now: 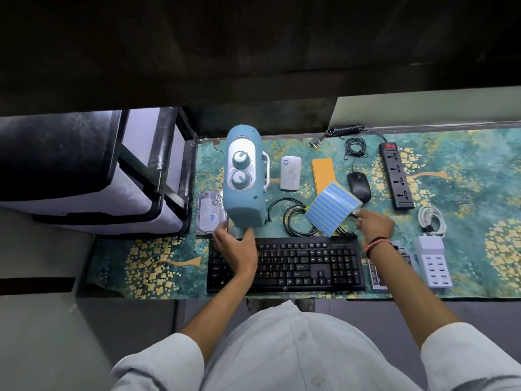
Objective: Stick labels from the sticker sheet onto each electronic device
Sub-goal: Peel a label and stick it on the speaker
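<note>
My left hand (235, 245) grips the near end of a teal speaker-like device (244, 176) with two knobs, holding it tilted above the table. My right hand (375, 225) pinches a blue-and-yellow striped sticker sheet (332, 208) by its right corner, lifted over a coiled black cable (298, 218). A hard drive (208, 214) with a blue label lies partly under the speaker. Around them lie a black keyboard (284, 266), a white power bank (290, 174), an orange power bank (323, 174), a black mouse (358, 187) and a black power strip (396, 176).
A white multi-port charger (430, 261) and a small packaged item (379, 275) lie at the right, with a white cable (431, 220) behind them. Everything lies on a patterned teal tablecloth (465, 210). A dark chair (84, 170) stands to the left of the table.
</note>
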`<state>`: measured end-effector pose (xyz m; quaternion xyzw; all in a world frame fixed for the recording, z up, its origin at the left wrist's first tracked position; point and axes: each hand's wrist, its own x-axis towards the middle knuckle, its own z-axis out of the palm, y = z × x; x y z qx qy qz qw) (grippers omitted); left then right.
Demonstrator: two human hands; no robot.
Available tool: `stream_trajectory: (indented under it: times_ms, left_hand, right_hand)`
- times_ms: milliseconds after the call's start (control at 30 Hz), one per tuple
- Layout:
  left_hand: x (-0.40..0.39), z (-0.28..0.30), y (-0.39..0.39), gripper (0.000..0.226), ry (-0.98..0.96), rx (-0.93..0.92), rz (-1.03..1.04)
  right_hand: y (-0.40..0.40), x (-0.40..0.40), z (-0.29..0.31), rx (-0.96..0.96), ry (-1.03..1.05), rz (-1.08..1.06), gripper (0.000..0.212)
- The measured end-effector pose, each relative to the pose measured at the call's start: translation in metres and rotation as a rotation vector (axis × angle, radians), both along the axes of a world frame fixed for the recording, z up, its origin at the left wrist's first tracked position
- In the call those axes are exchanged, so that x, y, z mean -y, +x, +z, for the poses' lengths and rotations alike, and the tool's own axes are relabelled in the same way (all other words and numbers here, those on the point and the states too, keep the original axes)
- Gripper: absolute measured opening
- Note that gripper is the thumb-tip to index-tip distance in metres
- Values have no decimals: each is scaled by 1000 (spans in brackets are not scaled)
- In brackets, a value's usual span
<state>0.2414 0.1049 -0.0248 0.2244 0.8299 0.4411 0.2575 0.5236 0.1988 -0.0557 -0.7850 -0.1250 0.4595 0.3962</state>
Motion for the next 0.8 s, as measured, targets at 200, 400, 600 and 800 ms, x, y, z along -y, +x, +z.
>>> stream_trajectory:
  times_ms: [200,400,600,800]
  left_hand:
    - [-36,34,4,100,-23,-571,-317]
    - [-82,60,-4,127,-334,-390,-354]
    - [-81,61,-7,124,-340,-336,-342]
    - [-73,63,-28,99,-169,-202,-176]
  right_hand:
    - [-13,11,-1,189,44,64,19]
    - [-27,14,6,197,145,247,16]
    - [-36,12,7,413,205,379,20]
    - [-45,7,22,313,303,560,10]
